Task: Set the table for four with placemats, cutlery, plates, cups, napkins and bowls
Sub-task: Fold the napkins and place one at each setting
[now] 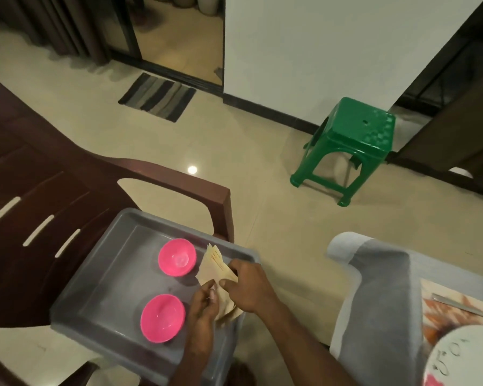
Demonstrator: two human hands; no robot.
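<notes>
Both hands, left & right, pinched the napkins inside the tray. Two bowls lay left of them, not yet placed. Table to the right partly set w/ placemat & plate.

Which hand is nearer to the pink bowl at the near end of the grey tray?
Left. The left hand pinches the napkins just right of the near pink bowl in the grey tray; the right hand grips them farther right, by the rim.
</notes>
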